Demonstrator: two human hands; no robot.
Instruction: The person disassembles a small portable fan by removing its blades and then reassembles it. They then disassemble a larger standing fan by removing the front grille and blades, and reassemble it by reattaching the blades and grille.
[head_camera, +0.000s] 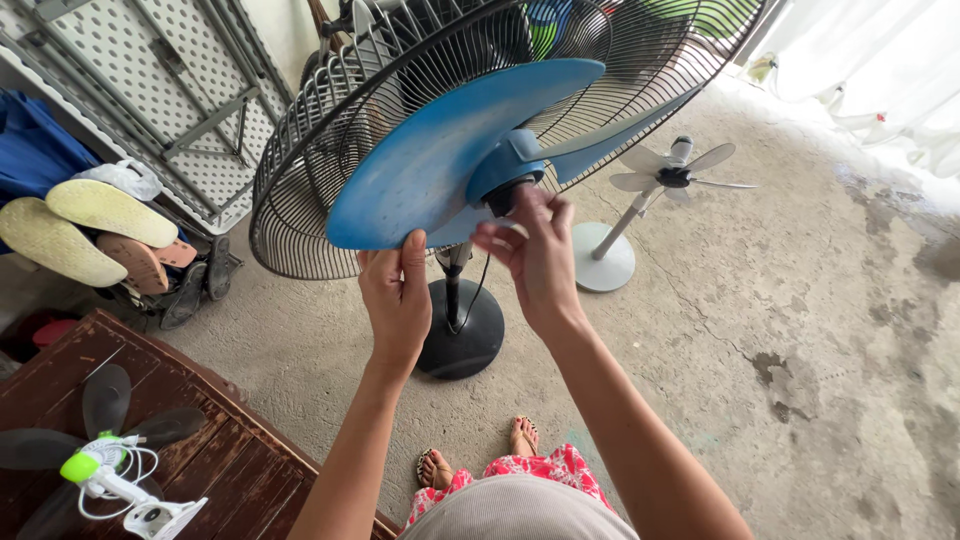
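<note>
the black wire guard (330, 130) stood tall on its pole and round black base (462, 340), its front grille off so the blue blade (440, 150) lay bare. the left hand (397, 300) pinched the lower edge of that blade, seemingly to keep it from turning. the right hand (540, 250) had its fingers closed at the hub, on a small part i could not make out. a smaller white fan (665, 178) stood beyond, well apart, on the concrete floor (820, 330).

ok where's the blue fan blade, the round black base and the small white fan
blue fan blade (430, 165), head view, middle of the broad blade.
round black base (462, 340), head view, top of the dome.
small white fan (603, 268), head view, its round foot.
</note>
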